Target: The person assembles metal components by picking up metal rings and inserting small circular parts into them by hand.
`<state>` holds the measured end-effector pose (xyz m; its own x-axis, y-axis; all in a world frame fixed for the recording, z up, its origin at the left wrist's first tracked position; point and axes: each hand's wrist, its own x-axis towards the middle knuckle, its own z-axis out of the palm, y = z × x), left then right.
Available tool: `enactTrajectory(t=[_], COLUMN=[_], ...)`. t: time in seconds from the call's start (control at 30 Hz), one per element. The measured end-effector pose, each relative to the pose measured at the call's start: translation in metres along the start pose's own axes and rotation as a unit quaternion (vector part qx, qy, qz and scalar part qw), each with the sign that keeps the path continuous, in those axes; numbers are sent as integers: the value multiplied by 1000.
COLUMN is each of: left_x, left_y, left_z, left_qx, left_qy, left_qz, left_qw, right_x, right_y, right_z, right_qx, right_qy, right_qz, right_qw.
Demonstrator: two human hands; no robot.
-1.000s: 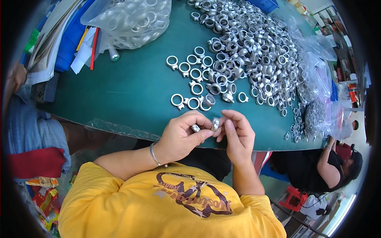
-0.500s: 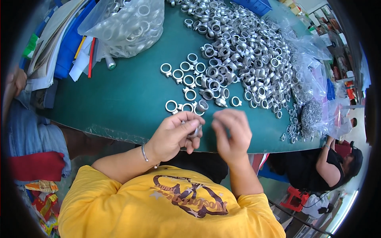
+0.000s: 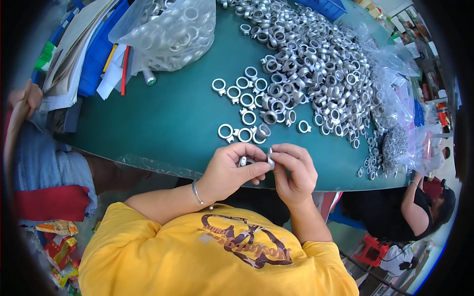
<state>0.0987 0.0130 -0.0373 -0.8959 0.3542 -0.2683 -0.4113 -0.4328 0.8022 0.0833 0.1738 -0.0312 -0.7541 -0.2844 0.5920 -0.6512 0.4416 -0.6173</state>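
Both of my hands meet at the near edge of a green table point(image 3: 163, 123). My left hand point(image 3: 232, 170) pinches a small silver metal ring fitting point(image 3: 243, 161) between thumb and fingers. My right hand point(image 3: 295, 170) holds a second silver ring part point(image 3: 270, 157) upright against the left fingertips. Just beyond my hands lie a few loose ring fittings in a row point(image 3: 242, 133), with more rows point(image 3: 242, 91) behind them. A big heap of the same silver fittings point(image 3: 311, 64) covers the far right of the table.
A clear plastic bag of rings point(image 3: 168, 29) sits at the back left beside stacked papers and blue folders point(image 3: 84, 54). More bagged parts point(image 3: 395, 148) lie at the right edge. A person in black point(image 3: 419, 207) sits low right; another person's hand point(image 3: 24, 96) shows at the left.
My hands have shifted slightly right and toward me. The right hand now holds its ring part upright at the left fingertips, where before the fingers covered it.
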Motion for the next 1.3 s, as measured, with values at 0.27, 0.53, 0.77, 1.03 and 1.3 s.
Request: enactTrajectory(t=[0.27, 0.53, 0.77, 1.03, 1.3], left_x=[-1, -1, -2, -2, -2], left_y=[-5, -7, -3, -5, -8], left_z=[-2, 0, 1, 1, -1], left_qx=[59, 134, 156, 142, 170], left_qy=[0, -13, -17, -3, 2], left_qz=[63, 112, 109, 85, 140], left_qw=[996, 985, 982, 986, 975], right_x=[-9, -5, -8, -12, -19], right_y=[-2, -4, -3, 3, 15], right_z=[-1, -9, -9, -11, -12], right_qx=[297, 397, 404, 478, 534], right_qy=[50, -21, -37, -22, -52], right_qz=[259, 394, 371, 370, 313], right_qw=[918, 829, 835, 796, 784])
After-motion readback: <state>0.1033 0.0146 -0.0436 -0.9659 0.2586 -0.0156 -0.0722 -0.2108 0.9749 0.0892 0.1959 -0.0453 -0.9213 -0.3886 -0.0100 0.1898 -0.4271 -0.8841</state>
